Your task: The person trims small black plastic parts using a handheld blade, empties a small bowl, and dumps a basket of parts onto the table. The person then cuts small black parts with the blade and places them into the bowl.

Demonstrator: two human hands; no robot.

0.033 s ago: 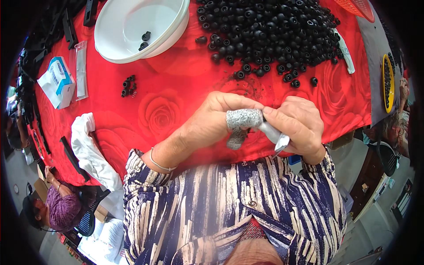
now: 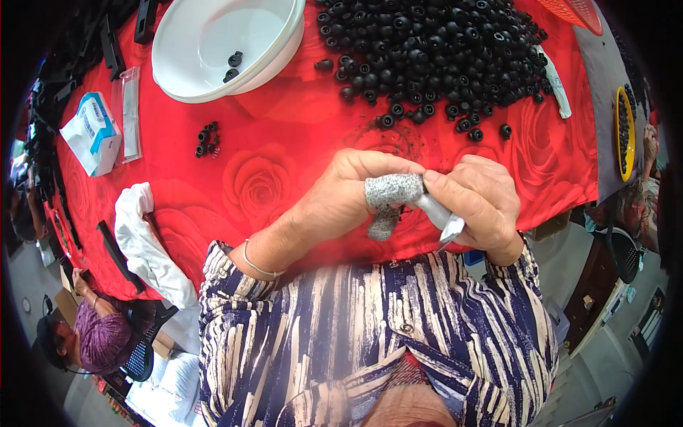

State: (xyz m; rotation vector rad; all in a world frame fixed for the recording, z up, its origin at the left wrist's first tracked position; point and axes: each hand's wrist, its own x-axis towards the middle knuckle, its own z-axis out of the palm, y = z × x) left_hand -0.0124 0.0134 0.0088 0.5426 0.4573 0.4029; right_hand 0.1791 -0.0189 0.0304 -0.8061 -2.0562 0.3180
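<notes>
The pale wrapped piece [image 2: 432,211] is at the meeting place of the two hands, just in front of the striped shirt [image 2: 334,313], and over the near part of the red cloth [image 2: 306,135]. From where I stand, the right hand [image 2: 489,203] is closed, its thumb pressing forward, and it seems to grip this piece. The left hand [image 2: 338,191] has its fingers bent inward, with grey knitted covers [image 2: 393,189] on them, and its thumb reaches toward the right thumb. Something dark shows between the tips, but the fingers hide it, so I cannot tell what the left hand grasps, if anything. To do this close fingertip work well, I would say the left hand should be the steady support, and the right should press in small, controlled strokes. The covers should stay between the skin and whatever is pressed. Both wrists are best held low and calm, because a slip would go toward the fingers or the shirt. Ahead lies the heap of black round parts [image 2: 441,57]; it is well to work apart from it, so that no elbow or sleeve scatters them.
</notes>
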